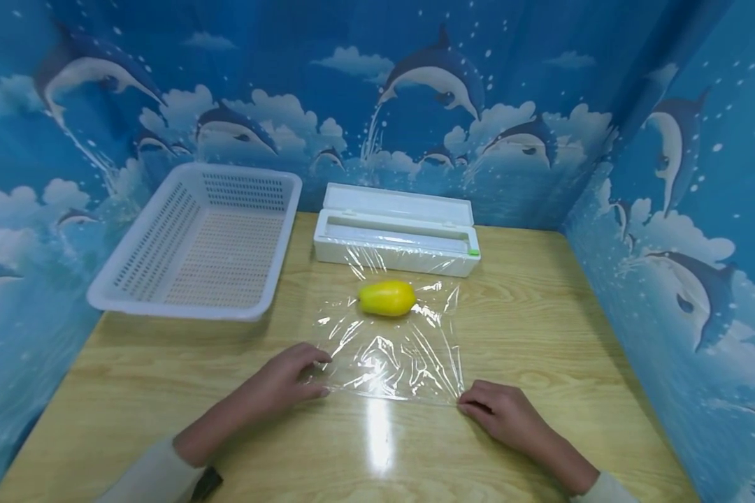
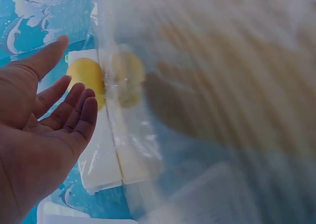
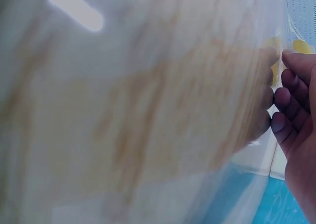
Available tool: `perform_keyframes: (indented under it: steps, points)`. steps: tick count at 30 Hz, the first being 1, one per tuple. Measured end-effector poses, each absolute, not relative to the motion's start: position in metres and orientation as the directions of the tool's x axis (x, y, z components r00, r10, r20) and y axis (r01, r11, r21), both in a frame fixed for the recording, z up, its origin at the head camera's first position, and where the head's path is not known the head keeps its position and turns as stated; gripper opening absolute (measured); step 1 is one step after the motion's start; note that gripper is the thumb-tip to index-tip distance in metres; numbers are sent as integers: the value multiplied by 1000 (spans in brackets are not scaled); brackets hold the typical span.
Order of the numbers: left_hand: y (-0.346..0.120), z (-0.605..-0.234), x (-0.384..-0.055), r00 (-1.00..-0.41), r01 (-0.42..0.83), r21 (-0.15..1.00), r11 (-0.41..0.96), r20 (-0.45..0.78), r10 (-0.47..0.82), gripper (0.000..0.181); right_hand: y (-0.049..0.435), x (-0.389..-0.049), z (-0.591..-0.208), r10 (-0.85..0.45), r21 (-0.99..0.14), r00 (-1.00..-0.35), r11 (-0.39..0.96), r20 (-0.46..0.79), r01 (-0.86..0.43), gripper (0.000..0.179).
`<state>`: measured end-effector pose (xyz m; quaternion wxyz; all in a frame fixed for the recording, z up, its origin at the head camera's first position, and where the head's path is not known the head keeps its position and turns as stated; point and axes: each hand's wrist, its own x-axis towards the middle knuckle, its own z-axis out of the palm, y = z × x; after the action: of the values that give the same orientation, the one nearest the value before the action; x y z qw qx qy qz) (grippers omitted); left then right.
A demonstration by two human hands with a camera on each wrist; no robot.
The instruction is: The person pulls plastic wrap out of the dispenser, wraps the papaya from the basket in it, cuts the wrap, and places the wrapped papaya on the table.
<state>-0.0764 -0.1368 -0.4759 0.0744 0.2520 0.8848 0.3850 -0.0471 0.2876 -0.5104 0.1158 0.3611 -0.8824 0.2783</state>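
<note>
A sheet of clear plastic wrap (image 1: 377, 349) lies on the table, wrinkled and shiny, running back to the front of a white wrap dispenser (image 1: 396, 244). On the sheet rests a yellow fruit shaped like a papaya (image 1: 386, 298), greenish at its left end. My right hand (image 1: 500, 412) pinches the near right corner of the wrap between thumb and fingers. At the near left edge of the sheet is my left hand (image 1: 292, 381), its thumb and fingers apart in the left wrist view with nothing held. Whether it touches the wrap I cannot tell.
Back left stands a white perforated plastic basket (image 1: 264, 311). The dispenser's lid (image 1: 398, 202) is raised, and a small green piece (image 1: 474, 252) sits at its right end. Blue dolphin-print curtains (image 1: 352, 91) enclose the wooden table (image 1: 528, 314) at the back and sides.
</note>
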Motion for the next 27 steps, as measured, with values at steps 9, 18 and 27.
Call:
perform_keyframes:
  steps: [9,18,27]
  points:
    - [-148,-486,-71,-888,359,666,654,27,460,47,288,-47,-510,-574,-414,-709,576,410,-705,24]
    - [-153,-490,-69,-873,426,575,699,56,485,32,288,-46,-510,-576,-410,-706,575,412,-708,23]
    - [-152,-494,-73,-850,483,550,682,106,517,11,287,-46,-510,-569,-416,-718,586,400,-696,23]
